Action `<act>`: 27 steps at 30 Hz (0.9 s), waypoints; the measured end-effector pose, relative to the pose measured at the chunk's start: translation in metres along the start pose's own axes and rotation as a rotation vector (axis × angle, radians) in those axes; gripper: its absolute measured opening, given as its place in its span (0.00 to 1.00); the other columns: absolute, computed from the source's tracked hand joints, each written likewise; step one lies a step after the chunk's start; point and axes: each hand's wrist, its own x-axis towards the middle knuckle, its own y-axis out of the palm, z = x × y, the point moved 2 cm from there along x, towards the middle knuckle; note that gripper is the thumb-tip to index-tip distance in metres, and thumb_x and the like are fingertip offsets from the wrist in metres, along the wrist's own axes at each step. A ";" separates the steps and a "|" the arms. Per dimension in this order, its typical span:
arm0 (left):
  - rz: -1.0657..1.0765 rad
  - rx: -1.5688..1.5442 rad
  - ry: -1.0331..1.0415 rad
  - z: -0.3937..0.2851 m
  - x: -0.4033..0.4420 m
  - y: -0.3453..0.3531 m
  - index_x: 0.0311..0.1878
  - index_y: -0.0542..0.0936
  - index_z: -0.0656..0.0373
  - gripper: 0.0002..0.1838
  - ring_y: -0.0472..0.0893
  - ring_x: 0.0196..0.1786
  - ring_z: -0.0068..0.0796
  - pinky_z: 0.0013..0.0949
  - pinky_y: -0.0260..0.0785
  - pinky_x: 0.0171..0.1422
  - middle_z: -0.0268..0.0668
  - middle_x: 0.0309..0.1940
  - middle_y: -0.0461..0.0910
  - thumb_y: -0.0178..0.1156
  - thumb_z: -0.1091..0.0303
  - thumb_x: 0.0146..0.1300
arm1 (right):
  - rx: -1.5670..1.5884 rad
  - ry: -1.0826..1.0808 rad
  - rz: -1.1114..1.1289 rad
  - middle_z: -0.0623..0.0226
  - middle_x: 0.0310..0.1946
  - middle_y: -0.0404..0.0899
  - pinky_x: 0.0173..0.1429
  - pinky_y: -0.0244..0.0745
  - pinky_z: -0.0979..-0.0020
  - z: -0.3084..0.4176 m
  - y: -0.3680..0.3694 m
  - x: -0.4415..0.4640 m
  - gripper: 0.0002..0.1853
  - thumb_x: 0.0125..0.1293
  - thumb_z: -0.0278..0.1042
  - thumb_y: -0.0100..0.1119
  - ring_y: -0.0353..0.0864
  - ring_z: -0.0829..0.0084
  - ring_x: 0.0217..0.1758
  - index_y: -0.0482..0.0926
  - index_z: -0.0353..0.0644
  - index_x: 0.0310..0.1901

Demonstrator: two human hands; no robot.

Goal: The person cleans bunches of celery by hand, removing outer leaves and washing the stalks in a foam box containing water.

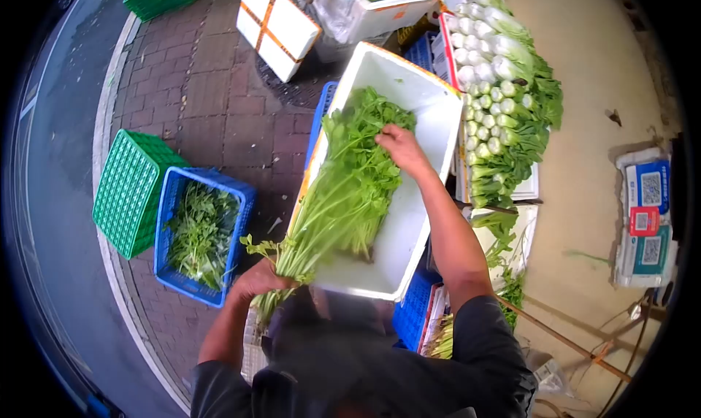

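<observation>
A long bunch of leafy celery (307, 228) lies slantwise over the white foam box (434, 221). My left hand (266, 278) is wrapped round its pale stalks near the lower end, outside the box's near left corner. At the leafy end, my right hand (405, 151) reaches over the box with its fingers pinched together at the celery leaves. Part of what those fingers grip is hidden by the hand. More celery leaves rest inside the box beneath the bunch. The box's white right side and near floor show bare.
To the left, a blue crate (244, 206) of leafy greens stands beside a green crate (135, 192). White-stemmed vegetables (485, 71) are stacked on the right. A foam lid (274, 24) and another foam box (387, 20) are at the far side. A pole (569, 338) crosses the lower right.
</observation>
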 end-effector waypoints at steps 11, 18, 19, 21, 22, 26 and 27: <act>-0.211 0.025 -0.112 0.071 -0.050 -0.035 0.57 0.83 0.60 0.23 0.82 0.47 0.24 0.31 0.75 0.57 0.31 0.45 0.86 0.71 0.71 0.56 | -0.110 0.121 0.187 0.54 0.35 0.83 0.46 0.77 0.63 -0.033 0.121 -0.005 0.23 0.60 0.40 0.67 0.82 0.65 0.37 0.82 0.30 0.51; -0.167 0.047 -0.096 0.096 -0.041 -0.061 0.57 0.83 0.62 0.24 0.81 0.48 0.25 0.31 0.73 0.58 0.32 0.46 0.86 0.71 0.68 0.55 | -0.099 -0.096 -0.068 0.63 0.25 0.80 0.34 0.71 0.67 -0.032 0.073 -0.011 0.10 0.64 0.32 0.61 0.74 0.73 0.26 0.84 0.37 0.44; -0.164 0.057 -0.093 0.090 -0.041 -0.061 0.57 0.83 0.62 0.24 0.81 0.47 0.25 0.31 0.73 0.57 0.32 0.46 0.86 0.71 0.68 0.55 | -0.137 -0.130 -0.100 0.62 0.26 0.82 0.36 0.72 0.67 -0.032 0.067 -0.013 0.10 0.65 0.32 0.61 0.76 0.73 0.27 0.84 0.37 0.44; -0.158 0.075 -0.093 0.081 -0.042 -0.060 0.57 0.83 0.62 0.24 0.81 0.47 0.25 0.31 0.74 0.57 0.32 0.45 0.86 0.71 0.68 0.55 | -0.215 -0.193 -0.162 0.60 0.30 0.85 0.39 0.75 0.67 -0.031 0.057 -0.018 0.10 0.65 0.32 0.60 0.81 0.71 0.30 0.84 0.38 0.45; -0.143 0.062 -0.114 0.083 -0.042 -0.061 0.57 0.83 0.62 0.24 0.82 0.47 0.25 0.31 0.74 0.57 0.33 0.45 0.86 0.72 0.69 0.55 | -0.328 -0.092 -0.153 0.60 0.35 0.88 0.43 0.77 0.66 -0.022 0.046 -0.020 0.11 0.66 0.33 0.60 0.85 0.68 0.34 0.85 0.38 0.45; -0.102 -0.041 -0.120 0.090 -0.040 -0.065 0.56 0.84 0.63 0.24 0.82 0.47 0.26 0.32 0.74 0.56 0.35 0.45 0.87 0.72 0.68 0.54 | -0.186 -0.062 -0.398 0.63 0.34 0.86 0.43 0.77 0.70 -0.020 -0.006 -0.013 0.11 0.68 0.29 0.59 0.83 0.74 0.35 0.83 0.34 0.49; -0.098 -0.079 -0.104 0.091 -0.040 -0.065 0.56 0.84 0.63 0.25 0.82 0.46 0.26 0.32 0.74 0.56 0.35 0.45 0.87 0.73 0.67 0.54 | -0.028 -0.025 -0.412 0.64 0.34 0.86 0.43 0.77 0.72 -0.014 -0.015 -0.016 0.12 0.69 0.28 0.58 0.82 0.75 0.36 0.82 0.33 0.50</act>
